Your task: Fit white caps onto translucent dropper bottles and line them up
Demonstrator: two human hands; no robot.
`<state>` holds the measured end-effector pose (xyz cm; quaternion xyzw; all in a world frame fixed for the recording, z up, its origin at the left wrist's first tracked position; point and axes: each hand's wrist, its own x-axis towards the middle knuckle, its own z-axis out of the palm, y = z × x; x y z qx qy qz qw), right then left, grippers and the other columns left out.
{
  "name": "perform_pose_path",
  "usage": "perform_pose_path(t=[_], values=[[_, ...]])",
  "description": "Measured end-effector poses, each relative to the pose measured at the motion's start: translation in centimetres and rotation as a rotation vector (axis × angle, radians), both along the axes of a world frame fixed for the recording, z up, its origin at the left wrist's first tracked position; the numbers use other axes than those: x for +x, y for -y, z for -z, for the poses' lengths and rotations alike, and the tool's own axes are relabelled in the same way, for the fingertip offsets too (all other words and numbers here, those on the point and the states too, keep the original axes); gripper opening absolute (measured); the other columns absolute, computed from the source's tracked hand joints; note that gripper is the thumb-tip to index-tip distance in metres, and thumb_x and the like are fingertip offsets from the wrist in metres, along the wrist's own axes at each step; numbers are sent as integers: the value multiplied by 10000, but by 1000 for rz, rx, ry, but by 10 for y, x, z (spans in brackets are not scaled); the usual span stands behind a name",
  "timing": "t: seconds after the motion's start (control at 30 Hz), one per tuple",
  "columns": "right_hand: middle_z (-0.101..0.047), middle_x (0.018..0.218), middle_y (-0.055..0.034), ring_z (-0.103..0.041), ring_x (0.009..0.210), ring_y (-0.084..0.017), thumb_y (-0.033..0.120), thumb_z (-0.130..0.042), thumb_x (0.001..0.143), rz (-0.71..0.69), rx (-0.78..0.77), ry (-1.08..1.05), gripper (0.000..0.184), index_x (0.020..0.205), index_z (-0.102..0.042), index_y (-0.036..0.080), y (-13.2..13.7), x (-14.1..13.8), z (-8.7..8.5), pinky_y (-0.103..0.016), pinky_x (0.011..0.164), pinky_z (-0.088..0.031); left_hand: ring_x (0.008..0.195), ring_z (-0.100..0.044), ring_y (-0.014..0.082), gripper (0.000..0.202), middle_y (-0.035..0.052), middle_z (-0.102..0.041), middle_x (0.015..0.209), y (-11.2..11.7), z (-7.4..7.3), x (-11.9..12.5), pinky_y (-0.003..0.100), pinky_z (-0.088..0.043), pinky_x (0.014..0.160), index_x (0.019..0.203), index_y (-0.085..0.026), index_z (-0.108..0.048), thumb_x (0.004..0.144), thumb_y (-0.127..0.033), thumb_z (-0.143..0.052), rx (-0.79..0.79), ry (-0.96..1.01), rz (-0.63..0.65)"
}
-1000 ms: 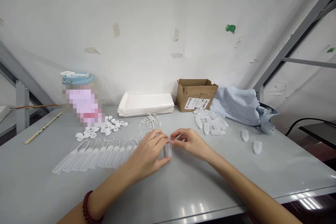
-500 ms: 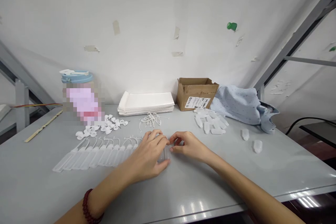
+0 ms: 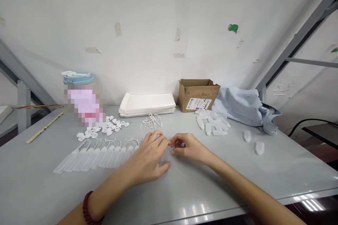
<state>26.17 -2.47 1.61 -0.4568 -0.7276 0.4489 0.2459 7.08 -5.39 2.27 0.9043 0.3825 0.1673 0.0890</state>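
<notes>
A clear plastic tube [image 3: 167,155] lies on the table between my hands, mostly covered by fingers. My left hand [image 3: 150,154] is curved over it from the left, fingertips at its top and thumb near its lower end. From the right, my right hand [image 3: 190,148] has its thumb and forefinger bent in against the tube's upper side. Left of them runs a slanted row of translucent tubes [image 3: 88,160] with white tops and thin cord loops. Part of that row is behind my left hand. Small white caps [image 3: 108,126] and a tangle of white cords [image 3: 152,121] lie beyond it.
Translucent plastic pieces [image 3: 213,123] are heaped right of centre, with two stray pieces [image 3: 260,148] farther right. At the back stand a white paper stack [image 3: 148,104], a cardboard box [image 3: 198,95], a blue cloth [image 3: 237,105] and a blue-lidded container [image 3: 79,78].
The view has shifted very slightly. Both hands stay at the clear tube in nearly the same pose; nothing else has visibly moved.
</notes>
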Motion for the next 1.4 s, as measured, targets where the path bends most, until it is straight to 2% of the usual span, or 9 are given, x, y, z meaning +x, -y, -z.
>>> perform_pose_path(t=[0.6, 0.73, 0.8, 0.93, 1.03, 1.1, 1.17, 1.23, 1.4], values=[[-648, 832, -26, -544, 713, -140, 186, -663, 664, 0, -13, -7, 170, 828, -638, 155, -2, 0, 1, -273, 658, -424, 1019, -448, 278, 242, 62, -560, 978, -1, 1, 1, 440, -372, 879, 972, -191, -519, 753, -263, -593, 49, -47, -15], [-644, 821, -18, -544, 705, -136, 179, -678, 653, -2, -9, -2, 169, 814, -633, 157, -2, 0, 2, -265, 649, -427, 1058, -441, 286, 286, 76, -567, 1017, -1, -4, 1, 450, -362, 910, 996, -186, -529, 803, -388, -587, 62, -34, -10], [-646, 829, -16, -550, 706, -134, 172, -684, 650, 0, 2, 23, 168, 808, -630, 161, -2, 0, -1, -261, 645, -427, 1083, -436, 280, 306, 82, -577, 1042, -5, -7, -3, 455, -355, 929, 1014, -180, -533, 872, -448, -493, 83, -8, -50], [-667, 871, -22, -580, 725, -142, 189, -704, 660, 34, 49, 106, 172, 811, -625, 171, -5, 5, -9, -252, 631, -433, 1078, -448, 277, 294, 100, -603, 1030, -26, -9, -28, 460, -375, 903, 978, -150, -552, 950, -312, -308, 151, 23, -298], [-682, 920, -23, -616, 753, -145, 225, -679, 722, 103, 167, 264, 153, 856, -617, 184, -15, 15, -16, -236, 612, -452, 1038, -467, 293, 325, 125, -609, 1021, -43, -7, -52, 473, -397, 871, 986, -131, -570, 927, -250, -273, 157, 9, -451], [-682, 953, -10, -633, 783, -135, 254, -635, 788, 194, 320, 513, 154, 929, -608, 201, -24, 26, -19, -223, 648, -466, 1027, -482, 298, 356, 131, -615, 989, -49, -5, -62, 472, -403, 865, 960, -135, -591, 928, -260, -259, 106, -23, -499], [-667, 997, -62, -625, 885, -180, 212, -590, 824, 311, 384, 610, 173, 993, -595, 172, -34, 37, -19, -264, 722, -461, 998, -506, 297, 397, 130, -623, 918, -50, -4, -66, 470, -404, 862, 880, -142, -612, 939, -292, -250, 70, -68, -506], [-608, 1122, -154, -551, 1070, -274, 124, -529, 837, 432, 431, 683, 196, 1025, -584, 125, -41, 48, -19, -334, 771, -438, 968, -528, 281, 428, 116, -634, 872, -49, -3, -64, 453, -412, 859, 806, -154, -620, 948, -312, -247, 48, -115, -475], [-595, 1090, -210, -503, 1114, -339, 77, -555, 793, 515, 453, 799, 202, 989, -607, 80, -51, 68, -18, -371, 777, -417, 1023, -526, 251, 428, 99, -636, 1047, -44, 0, -54, 418, -432, 861, 906, -176, -629, 962, -339, -237, 17, -158, -421]])
